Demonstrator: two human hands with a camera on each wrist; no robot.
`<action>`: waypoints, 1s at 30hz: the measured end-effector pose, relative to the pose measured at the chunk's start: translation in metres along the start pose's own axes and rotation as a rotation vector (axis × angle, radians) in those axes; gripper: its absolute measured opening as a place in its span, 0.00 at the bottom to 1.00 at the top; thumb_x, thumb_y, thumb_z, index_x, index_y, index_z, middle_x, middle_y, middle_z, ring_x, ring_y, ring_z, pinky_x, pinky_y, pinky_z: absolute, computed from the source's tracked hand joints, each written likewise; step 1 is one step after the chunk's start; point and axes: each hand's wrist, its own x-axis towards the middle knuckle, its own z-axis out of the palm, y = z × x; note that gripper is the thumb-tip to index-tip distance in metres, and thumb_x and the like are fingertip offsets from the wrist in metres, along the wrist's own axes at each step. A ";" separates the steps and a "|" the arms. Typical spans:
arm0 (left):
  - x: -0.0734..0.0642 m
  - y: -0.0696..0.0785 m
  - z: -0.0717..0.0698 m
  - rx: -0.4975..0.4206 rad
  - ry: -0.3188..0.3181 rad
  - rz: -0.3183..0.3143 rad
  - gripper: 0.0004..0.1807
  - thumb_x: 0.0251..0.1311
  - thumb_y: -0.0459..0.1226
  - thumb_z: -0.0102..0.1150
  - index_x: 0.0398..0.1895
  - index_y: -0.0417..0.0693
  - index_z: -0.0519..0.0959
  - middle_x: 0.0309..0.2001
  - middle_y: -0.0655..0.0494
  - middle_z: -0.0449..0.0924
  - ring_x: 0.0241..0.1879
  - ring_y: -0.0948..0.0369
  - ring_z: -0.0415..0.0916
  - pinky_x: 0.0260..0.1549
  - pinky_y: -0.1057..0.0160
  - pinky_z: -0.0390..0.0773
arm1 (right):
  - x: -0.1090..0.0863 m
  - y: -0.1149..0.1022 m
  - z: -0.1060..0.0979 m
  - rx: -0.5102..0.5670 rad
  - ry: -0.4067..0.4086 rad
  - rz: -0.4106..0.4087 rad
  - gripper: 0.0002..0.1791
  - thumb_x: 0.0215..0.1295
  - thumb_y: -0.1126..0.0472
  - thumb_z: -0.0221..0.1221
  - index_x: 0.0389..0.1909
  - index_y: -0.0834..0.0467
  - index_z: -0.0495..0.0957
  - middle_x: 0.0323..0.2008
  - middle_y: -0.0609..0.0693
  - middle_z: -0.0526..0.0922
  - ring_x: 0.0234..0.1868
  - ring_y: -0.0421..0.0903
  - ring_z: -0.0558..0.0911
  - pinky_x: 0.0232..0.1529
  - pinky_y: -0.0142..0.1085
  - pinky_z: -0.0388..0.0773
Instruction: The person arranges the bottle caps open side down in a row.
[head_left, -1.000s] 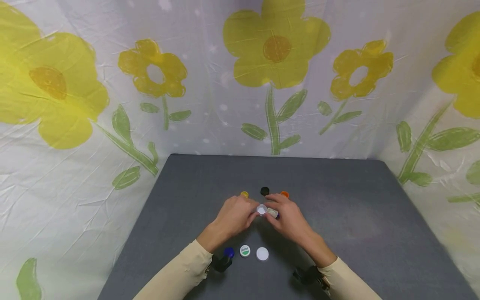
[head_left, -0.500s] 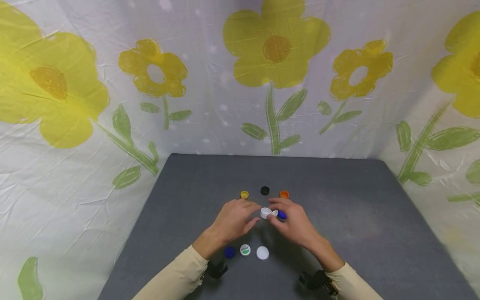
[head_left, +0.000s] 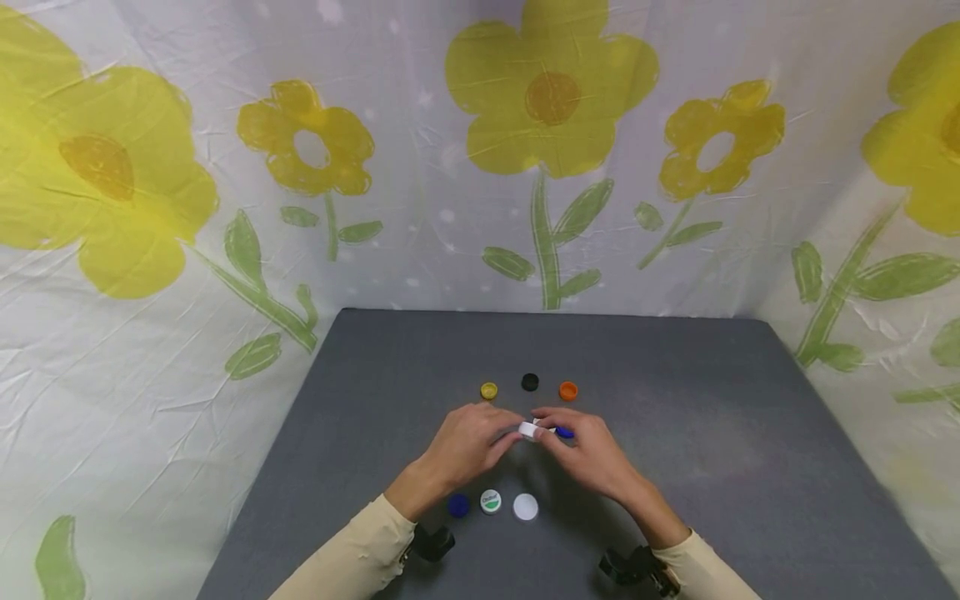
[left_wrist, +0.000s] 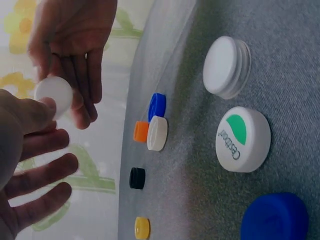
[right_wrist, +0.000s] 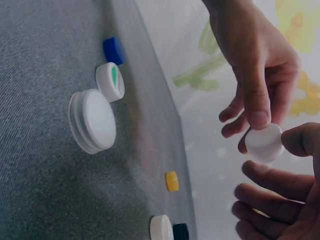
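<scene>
Between my two hands, above the dark table, a white bottle cap (head_left: 528, 430) is held with its smooth round face showing in both wrist views. My left hand (head_left: 468, 435) pinches it, the thumb (left_wrist: 37, 114) lying over the cap's face and the other fingers spread. From the other side my right hand (head_left: 583, 442) grips the cap by its edge, its thumb (right_wrist: 299, 140) at the rim and index fingertip just below. On the table beyond lie another white cap (left_wrist: 157, 133) and a blue cap (head_left: 564, 432), partly hidden by the right hand in the head view.
Farther back are yellow (head_left: 489, 390), black (head_left: 530, 382) and orange (head_left: 568, 390) caps. Nearer the person sit a dark blue cap (head_left: 458, 505), a white cap with a green mark (head_left: 491, 501) and a wider white lid (head_left: 526, 507). A flowered sheet (head_left: 420, 233) hangs around the table.
The white cap, its hollow inside facing up before, is now tipped over. Both hands have come slightly toward the person, uncovering the yellow and orange caps; the left fingers parted from the cap, then met it again.
</scene>
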 end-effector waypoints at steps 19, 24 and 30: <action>0.000 -0.001 -0.005 -0.563 -0.151 -0.427 0.08 0.63 0.44 0.67 0.39 0.52 0.89 0.33 0.65 0.88 0.30 0.69 0.83 0.31 0.70 0.80 | -0.002 0.011 0.001 -0.167 0.192 -0.480 0.27 0.48 0.64 0.76 0.53 0.56 0.83 0.59 0.53 0.81 0.64 0.52 0.77 0.68 0.24 0.62; 0.000 -0.001 -0.006 -0.629 -0.183 -0.472 0.08 0.63 0.46 0.67 0.37 0.54 0.89 0.32 0.68 0.87 0.30 0.70 0.82 0.31 0.68 0.80 | -0.003 0.011 0.003 -0.164 0.213 -0.507 0.25 0.49 0.63 0.76 0.51 0.58 0.84 0.58 0.53 0.82 0.63 0.53 0.77 0.69 0.25 0.61; 0.001 0.001 -0.004 -0.637 -0.205 -0.455 0.11 0.64 0.49 0.66 0.40 0.54 0.89 0.33 0.68 0.87 0.31 0.67 0.83 0.30 0.68 0.80 | -0.005 0.015 0.003 -0.185 0.226 -0.517 0.24 0.49 0.63 0.76 0.50 0.59 0.84 0.57 0.53 0.83 0.62 0.53 0.78 0.69 0.27 0.63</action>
